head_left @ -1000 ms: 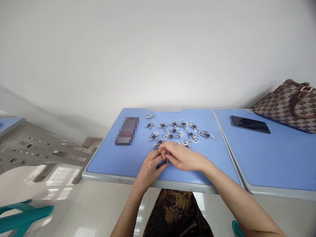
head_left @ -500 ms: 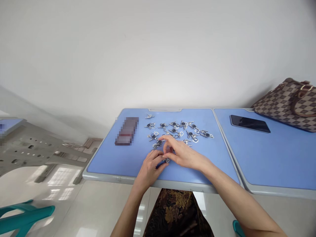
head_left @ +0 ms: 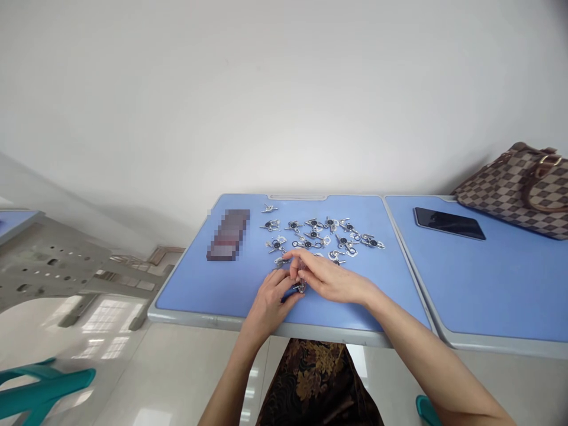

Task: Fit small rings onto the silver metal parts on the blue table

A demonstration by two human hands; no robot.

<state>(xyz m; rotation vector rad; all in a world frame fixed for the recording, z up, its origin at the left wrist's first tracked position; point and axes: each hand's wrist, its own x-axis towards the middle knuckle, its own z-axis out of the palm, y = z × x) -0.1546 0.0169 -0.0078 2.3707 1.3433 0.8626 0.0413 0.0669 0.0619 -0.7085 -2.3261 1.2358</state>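
Observation:
Near the front edge of the desk, my left hand is closed, pinching a small silver metal piece between thumb and fingers. My right hand arches over the same piece with bent fingers, its thumb and fingertips close together at the top. Part of the piece is hidden by the fingers. Just beyond my hands lie several small metal pieces with round black centres, prongs and rings, loosely spread. One silver piece sits apart at the back.
A dark, pixelated flat object lies on the left of the blue desk. On the adjoining desk are a black phone and a checkered handbag. A teal stool stands at lower left.
My right hand's fingers have come closer together and shifted slightly over the piece, uncovering more of the scattered metal pieces behind. The left hand has stayed in place.

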